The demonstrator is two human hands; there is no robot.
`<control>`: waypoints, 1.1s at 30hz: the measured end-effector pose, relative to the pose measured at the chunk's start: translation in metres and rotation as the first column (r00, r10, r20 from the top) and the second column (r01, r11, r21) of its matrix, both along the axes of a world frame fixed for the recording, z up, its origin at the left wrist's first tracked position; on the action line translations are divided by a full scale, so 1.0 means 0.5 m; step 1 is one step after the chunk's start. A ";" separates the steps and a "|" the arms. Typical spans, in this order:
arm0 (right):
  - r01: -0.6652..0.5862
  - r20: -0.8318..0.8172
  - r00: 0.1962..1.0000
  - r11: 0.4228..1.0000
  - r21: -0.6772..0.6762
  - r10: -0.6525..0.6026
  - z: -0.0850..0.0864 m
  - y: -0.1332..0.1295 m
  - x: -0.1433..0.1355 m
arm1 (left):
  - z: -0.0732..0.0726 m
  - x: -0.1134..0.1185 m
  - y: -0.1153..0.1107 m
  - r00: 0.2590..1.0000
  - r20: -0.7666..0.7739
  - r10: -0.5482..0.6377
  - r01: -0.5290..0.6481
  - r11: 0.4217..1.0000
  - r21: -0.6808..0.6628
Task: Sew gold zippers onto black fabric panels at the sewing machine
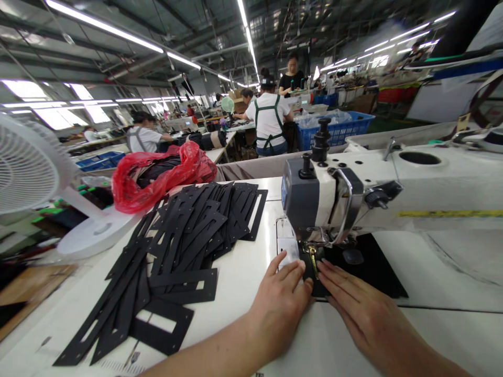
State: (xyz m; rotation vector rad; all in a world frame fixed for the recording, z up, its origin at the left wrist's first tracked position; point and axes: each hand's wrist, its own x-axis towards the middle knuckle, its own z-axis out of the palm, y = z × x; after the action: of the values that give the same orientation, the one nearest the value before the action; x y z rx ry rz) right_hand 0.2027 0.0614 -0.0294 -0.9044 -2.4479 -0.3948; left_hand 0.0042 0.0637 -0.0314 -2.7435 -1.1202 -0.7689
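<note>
Under the needle area of a white and grey sewing machine (302, 196) lies a piece of black fabric (375, 267). A gold-toothed zipper (313, 261) runs along it, just below the presser foot. To the left of the zipper, my left hand (279, 298) rests with its fingers apart, the fingertips at the fabric's left edge and on the machine bed. My right hand (361, 301) lies flat to the right of the zipper, fingers stretched out and pressing on the fabric. The fabric under my fingers is hidden.
A heap of black pieces with rectangular slots (192, 235) covers the left of the white table (239, 283). Behind it sits a red plastic bag (165, 175). A white fan (94, 228) stands at far left. A blue crate (334, 128) and people at other machines are farther back.
</note>
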 end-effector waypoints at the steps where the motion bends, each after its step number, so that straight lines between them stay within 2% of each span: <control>1: -0.002 -0.004 1.000 1.000 -0.003 0.002 0.000 0.003 0.000 | 0.001 -0.001 0.003 1.000 0.001 -0.004 0.004 1.000 -0.002; 10: 0.017 -0.057 0.998 1.000 -0.023 -0.018 0.006 0.029 -0.007 | 0.012 0.000 0.029 0.997 0.081 -0.017 0.019 1.000 -0.025; 19: 0.008 -0.087 0.996 0.999 -0.051 -0.013 -0.006 0.053 -0.006 | -0.003 -0.006 0.058 0.996 0.094 -0.008 0.015 0.997 -0.072; 25: 0.019 -0.141 0.989 0.995 -0.099 -0.033 -0.011 0.065 -0.007 | 0.001 -0.004 0.073 0.992 0.128 0.005 0.006 0.996 -0.085; 28: 0.022 -0.166 0.985 0.995 -0.093 -0.037 -0.010 0.066 -0.007 | 0.000 -0.001 0.071 0.989 0.144 0.014 -0.004 0.997 -0.072; 33: 0.024 -0.134 0.991 1.000 0.000 -0.024 -0.008 0.061 -0.004 | -0.015 0.002 0.061 0.986 0.160 0.048 -0.046 0.999 -0.021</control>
State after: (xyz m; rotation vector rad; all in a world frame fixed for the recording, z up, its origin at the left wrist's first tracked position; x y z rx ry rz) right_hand 0.2006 0.0921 -0.0334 -0.9305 -2.3162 -0.3329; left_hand 0.0053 0.0942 -0.0387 -2.6985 -1.2211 -0.9941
